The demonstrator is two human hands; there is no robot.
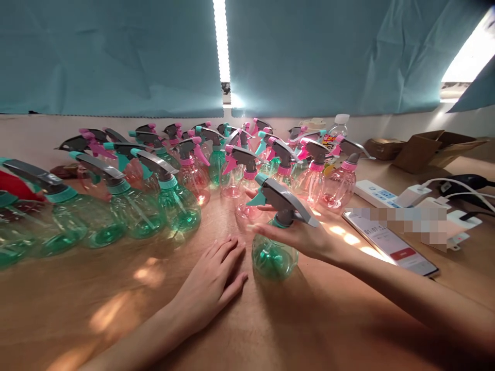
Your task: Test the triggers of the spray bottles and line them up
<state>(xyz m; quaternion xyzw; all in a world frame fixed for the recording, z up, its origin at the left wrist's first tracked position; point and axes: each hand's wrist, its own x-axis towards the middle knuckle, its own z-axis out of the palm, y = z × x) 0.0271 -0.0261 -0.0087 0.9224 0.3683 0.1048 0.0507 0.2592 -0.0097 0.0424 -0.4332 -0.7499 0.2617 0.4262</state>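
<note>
A clear green spray bottle (275,260) with a grey and teal trigger head stands upright on the wooden table. My right hand (301,234) reaches around its neck from the right, thumb in front and fingers behind. The thumb and fingers are stretched out past the bottle to the left, not curled round it; whether they press on it I cannot tell. Flat on the table to the left of this bottle lies my left hand (212,273), fingers extended and nothing in it. A pink spray bottle (247,198) stands just behind the right hand's fingertips.
Several green spray bottles (180,208) line the left side, with more pink and green ones behind. On the right are a phone (390,245), a power strip (375,193) with chargers and cables, and a cardboard box (419,152). A teal cloth (116,56) hangs at the back.
</note>
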